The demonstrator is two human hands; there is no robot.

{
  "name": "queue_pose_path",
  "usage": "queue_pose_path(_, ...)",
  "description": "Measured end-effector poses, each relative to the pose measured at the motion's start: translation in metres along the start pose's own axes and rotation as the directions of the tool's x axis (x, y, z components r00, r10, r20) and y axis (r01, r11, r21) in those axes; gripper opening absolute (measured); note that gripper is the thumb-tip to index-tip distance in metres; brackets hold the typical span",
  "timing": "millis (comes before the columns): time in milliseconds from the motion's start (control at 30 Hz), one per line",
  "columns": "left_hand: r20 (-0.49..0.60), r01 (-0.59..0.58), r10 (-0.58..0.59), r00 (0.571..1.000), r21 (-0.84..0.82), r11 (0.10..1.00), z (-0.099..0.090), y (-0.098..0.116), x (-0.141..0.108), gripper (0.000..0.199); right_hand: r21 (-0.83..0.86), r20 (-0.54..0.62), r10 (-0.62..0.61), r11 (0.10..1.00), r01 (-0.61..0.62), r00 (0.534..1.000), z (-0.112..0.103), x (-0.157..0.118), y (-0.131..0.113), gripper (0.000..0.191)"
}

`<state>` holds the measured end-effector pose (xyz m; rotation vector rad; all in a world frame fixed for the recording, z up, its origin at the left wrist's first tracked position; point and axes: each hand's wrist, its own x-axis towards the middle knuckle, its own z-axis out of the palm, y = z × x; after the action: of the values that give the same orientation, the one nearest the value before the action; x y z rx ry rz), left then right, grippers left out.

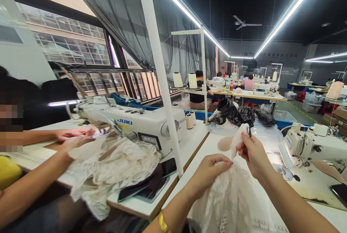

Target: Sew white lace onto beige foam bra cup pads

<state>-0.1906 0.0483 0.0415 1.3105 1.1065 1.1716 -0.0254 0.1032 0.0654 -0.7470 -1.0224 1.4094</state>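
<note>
A sheer white lace garment point(230, 197) hangs from both of my hands over the white table. My left hand point(213, 173) pinches its upper edge, fingers closed on the fabric. To the right and slightly higher, my right hand point(252, 151) grips a bunched part of the same fabric, which rises between the two hands. A small dark tool point(248, 131) with an orange part sticks up from my right hand's fingers. Behind the fabric a beige oval piece point(225, 144) lies on the table.
At the right stands a white sewing machine point(317, 146), with a phone point(340, 192) near it. Black plastic bags point(238, 113) lie behind my hands. Left of a white pole point(159, 63), another person's hands point(77, 137) work lace at a JUKI machine point(135, 121).
</note>
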Motion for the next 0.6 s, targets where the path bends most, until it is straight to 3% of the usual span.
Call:
queue_pose_path(200, -0.056, 0.001, -0.009, 0.998, -0.140, 0.990, 0.006, -0.004, 0.006, 0.037, -0.209, 0.204, 0.037, 0.978, 0.006, 0.978, -0.003, 0.004, -0.011, 0.063)
queue_pose_path(400, -0.144, 0.012, -0.062, 0.988, -0.325, 0.945, 0.002, -0.014, 0.013, 0.038, -0.282, 0.057, -0.077, 0.955, 0.090, 0.995, -0.022, 0.019, -0.010, 0.061)
queue_pose_path(500, -0.106, 0.040, -0.073, 0.992, -0.280, 0.959, 0.001, -0.013, 0.012, 0.041, -0.295, 0.052, -0.061, 0.953, 0.073, 0.997, -0.023, 0.023, -0.007, 0.061)
queue_pose_path(600, -0.082, -0.012, 0.005, 0.997, -0.085, 0.996, 0.005, -0.010, 0.011, 0.042, -0.316, 0.077, -0.061, 0.945, 0.082, 0.995, -0.015, 0.022, -0.007, 0.059)
